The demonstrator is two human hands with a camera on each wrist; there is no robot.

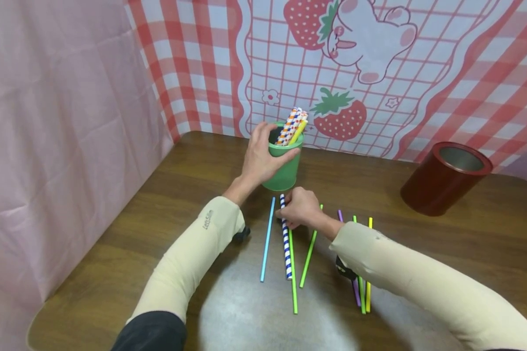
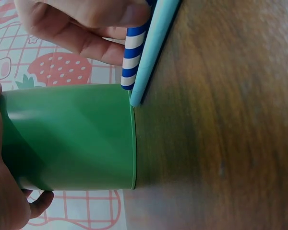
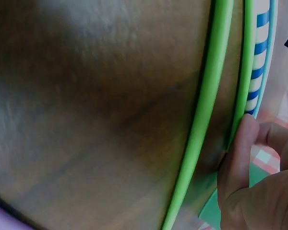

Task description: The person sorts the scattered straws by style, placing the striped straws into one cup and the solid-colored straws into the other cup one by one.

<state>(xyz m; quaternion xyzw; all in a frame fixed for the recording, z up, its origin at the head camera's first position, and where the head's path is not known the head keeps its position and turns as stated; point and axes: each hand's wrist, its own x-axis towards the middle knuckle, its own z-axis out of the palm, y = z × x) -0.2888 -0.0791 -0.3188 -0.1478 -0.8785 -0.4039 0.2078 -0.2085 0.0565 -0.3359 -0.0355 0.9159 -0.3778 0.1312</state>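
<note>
My left hand [image 1: 263, 157] grips the rim and side of a green cup [image 1: 285, 171], thumb on the near side. Several patterned paper straws [image 1: 288, 127] and a yellow straw [image 1: 299, 130] lean inside it. Just in front of the cup, my right hand [image 1: 302, 208] pinches a blue-and-white striped straw [image 1: 286, 248] near its far end. In the left wrist view, that striped straw [image 2: 133, 57] lies beside a light blue straw [image 2: 153, 48]. A green straw [image 1: 293, 278] runs next to the striped one, and another green straw [image 1: 309, 256] lies just right of it.
Under my right forearm lie a purple straw [image 1: 356, 292], a green straw [image 1: 362, 297] and a yellow straw [image 1: 368, 297]. A dark red cylindrical container [image 1: 439, 183] stands at the back right of the wooden table [image 1: 158, 234]. A strawberry-print cloth [image 1: 215, 63] hangs behind.
</note>
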